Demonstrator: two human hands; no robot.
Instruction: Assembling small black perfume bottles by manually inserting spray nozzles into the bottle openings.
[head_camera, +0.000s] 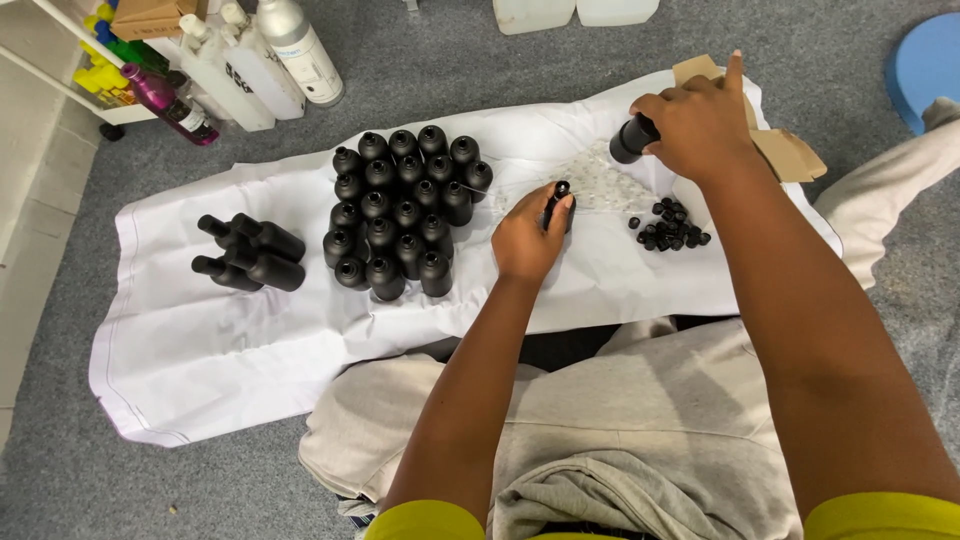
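Grey carpet floor (60, 470), white cloth (200, 340) spread over it.

- Your left hand (527, 240): fingers closed round a small black pump top (557, 200), held over the cloth's middle.
- Your right hand (700, 125): wrapped round a black bottle (632, 138) near the cloth's far edge, index finger lifted.
- Handling, by judgement: bottle is light, stiff plastic, smooth and likely slippery; take it round the body, not the neck.
- Standing bottles (405, 210): tight cluster just left of your left hand, easily toppled.
- Lying bottles (250, 255): four, further left, well apart.
- Black caps (668, 228): small heap below your right hand.
- Clear parts (600, 185): scattered between your hands.
- Cardboard (790, 150): beyond your right hand.
- Open room: bare cloth at the near left.
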